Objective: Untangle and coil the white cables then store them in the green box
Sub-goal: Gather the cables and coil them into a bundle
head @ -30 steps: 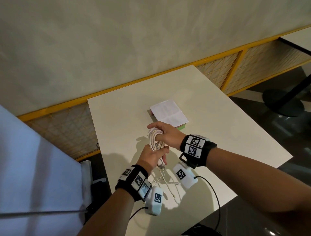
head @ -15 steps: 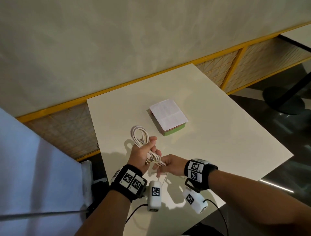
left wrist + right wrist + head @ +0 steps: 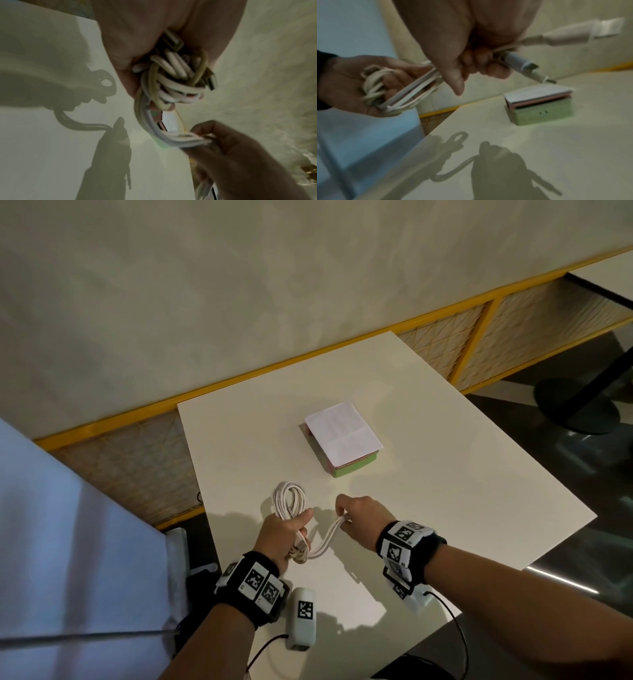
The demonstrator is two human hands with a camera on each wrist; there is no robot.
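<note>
My left hand [image 3: 286, 534] grips a coiled bundle of white cables [image 3: 288, 501] above the white table [image 3: 445, 491]; its loops stick out past the thumb. Several loose strands [image 3: 325, 539] run from that fist across to my right hand [image 3: 356, 517], which pinches their ends. In the right wrist view the plug ends [image 3: 527, 65] poke out beyond the right fingers [image 3: 486, 63]. The left wrist view shows the bundle [image 3: 173, 78] with a USB plug in the fist. The green box [image 3: 356, 467] sits further back on the table with white folded paper [image 3: 342, 434] lying on top.
The table's left edge [image 3: 195, 474] and near edge lie close to my hands. A yellow-framed mesh panel [image 3: 442, 344] runs along the wall behind. A dark round table base [image 3: 579, 409] stands on the floor at right. A pale blue surface [image 3: 68, 559] fills the lower left.
A second ago both hands held the coil together near the box. The left hand has since carried the coil left and nearer; the right hand slid along the loose strands and drew them out to the right.
</note>
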